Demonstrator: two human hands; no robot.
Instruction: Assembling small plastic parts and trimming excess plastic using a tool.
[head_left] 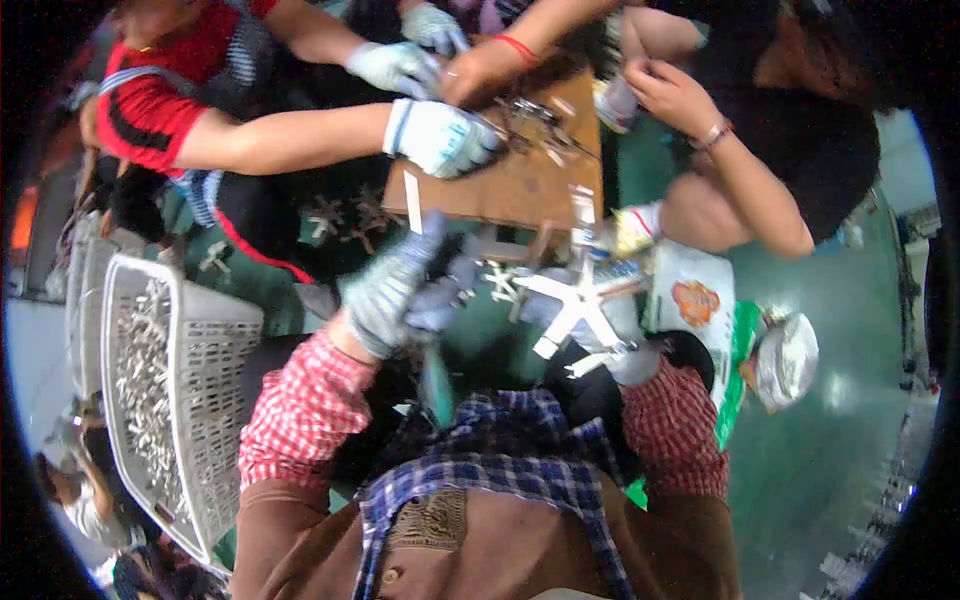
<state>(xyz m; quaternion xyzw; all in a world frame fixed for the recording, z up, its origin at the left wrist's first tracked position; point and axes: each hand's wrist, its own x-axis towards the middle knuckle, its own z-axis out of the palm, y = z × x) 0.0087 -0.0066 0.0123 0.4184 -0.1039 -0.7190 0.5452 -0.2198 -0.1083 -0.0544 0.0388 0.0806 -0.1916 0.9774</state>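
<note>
My left hand (380,300), in a grey-white glove with dark fingertips, is raised left of centre and blurred. A narrow flat white strip (413,202) sticks up from its closed fingers. My right hand (636,366), also gloved, is low on the right, its fingers partly hidden. It appears closed on a white star-shaped piece (582,310) whose flat arms spread to its left and up. A further short white piece (592,365) shows right beside the glove. Behind the star, a smaller white star-shaped piece (502,283) lies among grey, blurred material.
A brown board table (450,200) with small metal parts stands ahead. Across it, a co-worker's gloved hand (445,138) and others' bare hands work. A white crate (215,350) of small pale pieces stands at left. At right are a printed white sack (690,265) and a silvery bundle (785,360).
</note>
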